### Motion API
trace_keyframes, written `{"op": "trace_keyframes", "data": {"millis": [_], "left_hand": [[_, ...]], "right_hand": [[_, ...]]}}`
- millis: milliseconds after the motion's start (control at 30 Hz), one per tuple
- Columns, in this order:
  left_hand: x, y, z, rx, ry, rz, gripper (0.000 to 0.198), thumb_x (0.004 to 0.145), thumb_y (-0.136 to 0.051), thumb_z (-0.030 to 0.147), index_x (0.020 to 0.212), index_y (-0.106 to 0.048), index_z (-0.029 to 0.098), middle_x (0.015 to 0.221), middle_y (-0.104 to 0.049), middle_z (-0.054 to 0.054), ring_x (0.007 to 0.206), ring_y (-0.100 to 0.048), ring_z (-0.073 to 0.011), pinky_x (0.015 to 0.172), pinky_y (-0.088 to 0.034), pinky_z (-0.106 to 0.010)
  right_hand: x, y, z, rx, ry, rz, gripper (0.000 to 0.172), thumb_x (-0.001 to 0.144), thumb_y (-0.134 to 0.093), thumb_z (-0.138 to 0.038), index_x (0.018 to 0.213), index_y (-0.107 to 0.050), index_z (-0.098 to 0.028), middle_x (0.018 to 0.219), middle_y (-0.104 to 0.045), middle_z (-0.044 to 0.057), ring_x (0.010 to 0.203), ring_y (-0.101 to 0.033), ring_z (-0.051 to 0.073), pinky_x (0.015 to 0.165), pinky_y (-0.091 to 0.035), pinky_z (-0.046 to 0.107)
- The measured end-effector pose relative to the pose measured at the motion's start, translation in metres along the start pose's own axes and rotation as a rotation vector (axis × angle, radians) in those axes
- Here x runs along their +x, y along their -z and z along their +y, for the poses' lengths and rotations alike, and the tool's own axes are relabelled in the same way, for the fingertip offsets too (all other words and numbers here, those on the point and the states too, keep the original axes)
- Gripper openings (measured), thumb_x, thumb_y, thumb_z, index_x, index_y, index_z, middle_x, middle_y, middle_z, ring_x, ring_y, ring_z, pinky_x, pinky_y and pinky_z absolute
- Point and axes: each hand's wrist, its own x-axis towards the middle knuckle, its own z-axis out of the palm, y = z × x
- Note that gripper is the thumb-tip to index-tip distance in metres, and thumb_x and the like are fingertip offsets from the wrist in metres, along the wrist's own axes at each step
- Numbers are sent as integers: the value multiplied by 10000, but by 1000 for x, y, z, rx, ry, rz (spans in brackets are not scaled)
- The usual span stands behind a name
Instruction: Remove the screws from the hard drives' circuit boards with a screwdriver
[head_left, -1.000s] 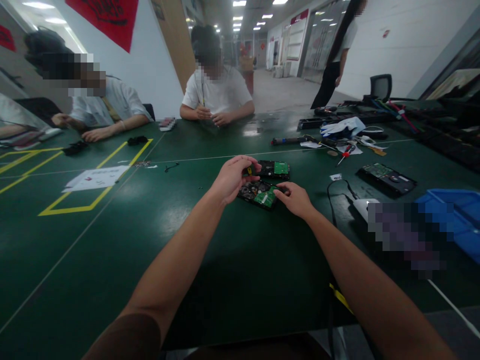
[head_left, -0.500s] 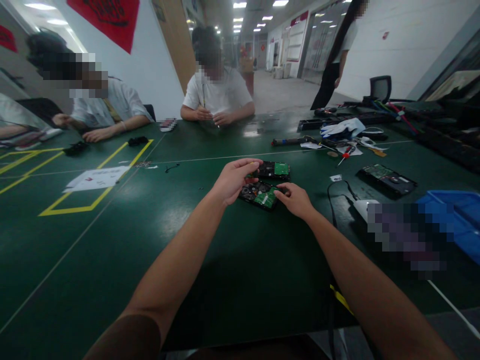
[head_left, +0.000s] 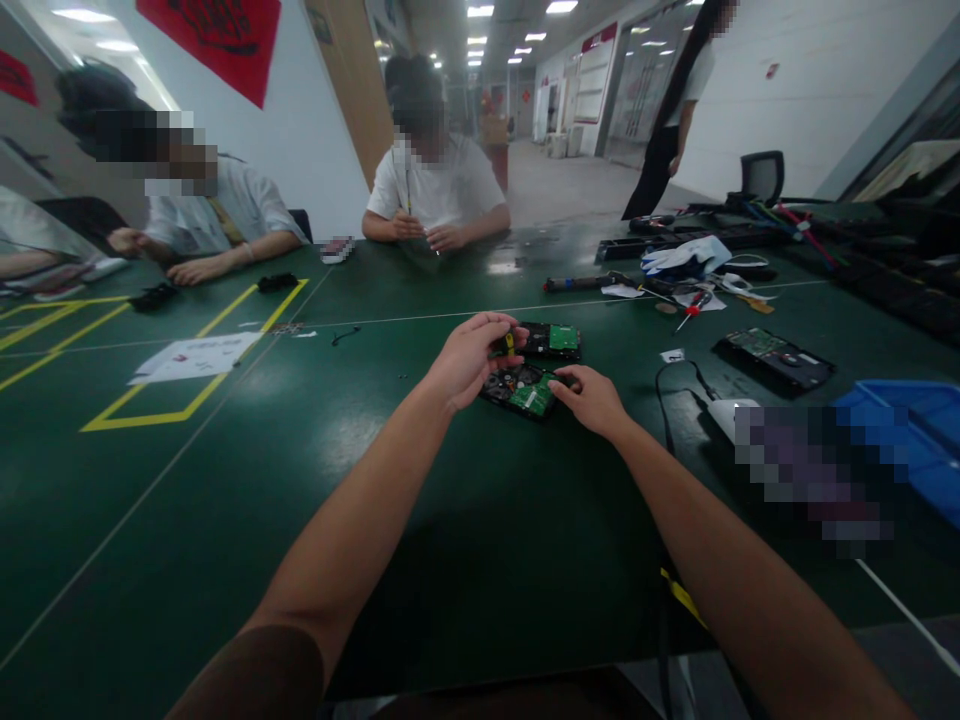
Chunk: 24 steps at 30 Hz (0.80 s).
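2 hard drives lie on the table (head_left: 225,480); the near drive (head_left: 527,390) sits under both hands. The left hand (head_left: 466,362) pinches a yellow screwdriver (head_left: 510,345) upright over it, and the right hand (head_left: 592,398) rests curled fingers on its edge. This looks like screw work, I judge, needing a seated tip and a still drive.
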Motion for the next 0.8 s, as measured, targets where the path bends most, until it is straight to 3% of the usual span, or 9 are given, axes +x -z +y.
{"op": "trace_keyframes", "data": {"millis": [267,500,633,800], "left_hand": [[-2,0,4,53,-26,10,144,844,-600,168,898,-733,161,937,-687,-104,872,-638,-185,671,-535,-282],[0,-2,1,30,-46,5,86,874,-626,227,868,-684,164,928,-697,-92,899,-660,-180,748,-555,-298],[1,-2,-2,101,-72,-9,127,840,-718,289,861,-691,167,929,-690,-71,859,-643,-164,638,-502,-240],[0,2,-2,236,-90,46,113,851,-698,295,854,-749,194,1021,-710,-71,833,-610,-155,553,-425,-218]], "right_hand": [[0,0,0,-8,-12,9,364,925,-632,-462,1180,-702,-213,1105,-717,91,791,-648,185,730,-504,339],[0,0,-2,-8,-18,11,362,921,-639,-464,1175,-704,-214,1116,-716,91,793,-651,183,738,-510,337],[0,1,-4,-4,-28,10,345,920,-648,-448,1167,-705,-215,1117,-716,90,786,-652,180,741,-511,336],[-1,2,-7,-17,-26,9,352,920,-646,-449,1169,-709,-208,1093,-717,93,788,-653,188,727,-500,344]]}}
